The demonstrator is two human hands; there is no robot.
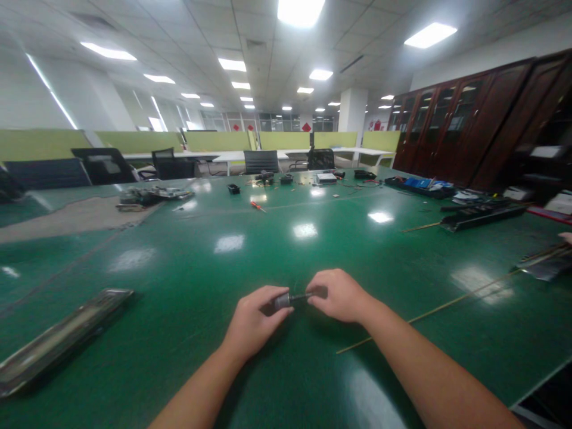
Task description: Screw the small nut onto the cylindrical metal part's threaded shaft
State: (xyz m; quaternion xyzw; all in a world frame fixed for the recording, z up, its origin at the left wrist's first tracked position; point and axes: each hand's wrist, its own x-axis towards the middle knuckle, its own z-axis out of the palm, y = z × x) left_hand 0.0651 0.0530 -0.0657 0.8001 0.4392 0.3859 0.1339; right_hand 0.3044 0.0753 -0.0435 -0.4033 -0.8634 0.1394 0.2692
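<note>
My left hand (255,322) and my right hand (340,295) meet low over the green table (179,280), both closed on one small dark part (290,299). The part looks like a short grey cylinder with a thin black rod sticking out to the right. The left fingers pinch the cylinder end. The right fingers pinch the rod end. What the part is exactly I cannot make out.
A long metal tray (58,336) lies at the near left. A thin brass-coloured rod (447,304) runs across the right side. A red screwdriver (258,206), black boxes and tools lie at the far edge. Another person's fingertip (566,237) shows at far right. Dark wooden cabinets (465,125) stand right.
</note>
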